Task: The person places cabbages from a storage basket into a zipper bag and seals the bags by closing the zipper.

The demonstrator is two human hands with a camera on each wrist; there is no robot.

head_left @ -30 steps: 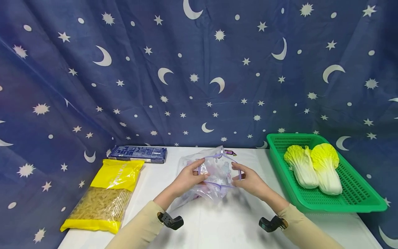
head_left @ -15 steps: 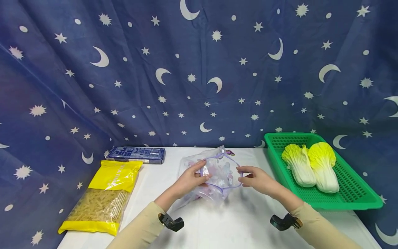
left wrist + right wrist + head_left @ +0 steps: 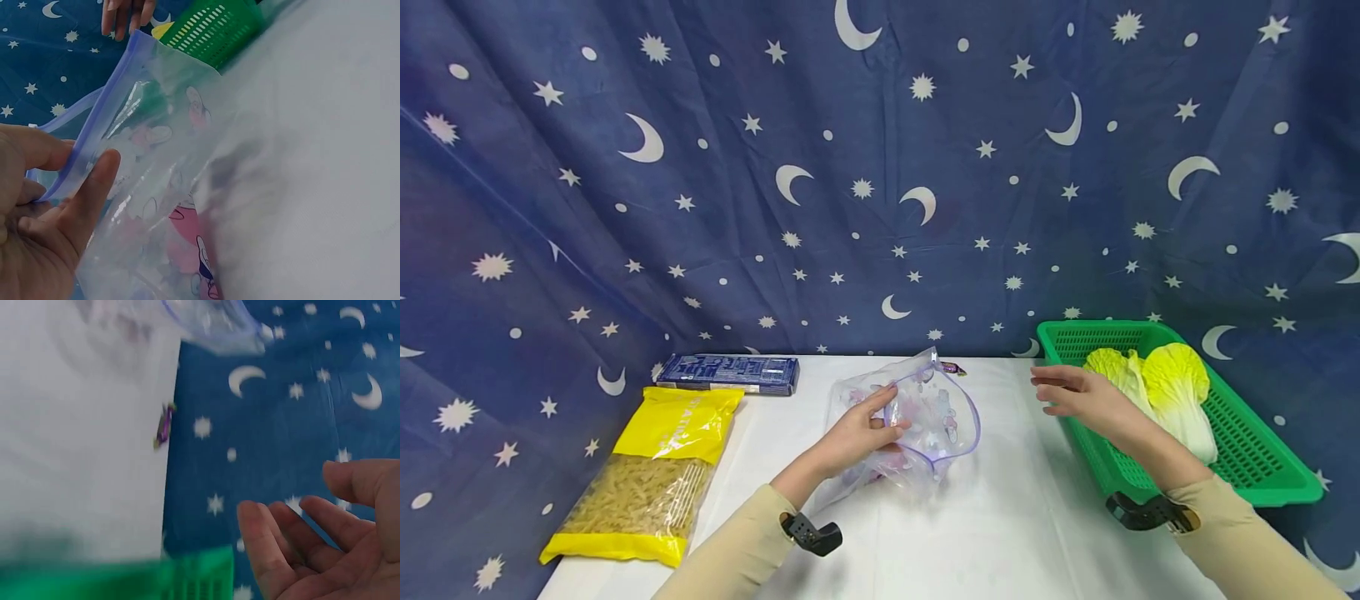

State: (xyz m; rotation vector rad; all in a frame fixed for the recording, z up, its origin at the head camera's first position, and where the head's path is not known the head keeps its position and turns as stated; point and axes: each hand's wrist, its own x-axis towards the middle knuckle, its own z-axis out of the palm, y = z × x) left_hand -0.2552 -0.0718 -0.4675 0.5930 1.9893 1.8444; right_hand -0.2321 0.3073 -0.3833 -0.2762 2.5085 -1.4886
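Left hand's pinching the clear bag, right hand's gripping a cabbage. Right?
Not quite: the right hand grips no cabbage. The right wrist view shows its fingers apart with nothing between them. The left hand is pinching the clear bag, as you say.

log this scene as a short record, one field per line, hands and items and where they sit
left hand: pinches the purple rim of the clear bag between thumb and fingers
right hand: holds nothing, overlaps the basket in the head view
clear bag: mouth open, printed, mid-table
green basket: right side, holds two pale cabbages, partly hidden by the right hand
left side: yellow pasta pack, with a blue box behind it
far edge: small purple wrapped item, beyond the clear bag
surface: white tablecloth
backdrop: blue moon-and-star curtain
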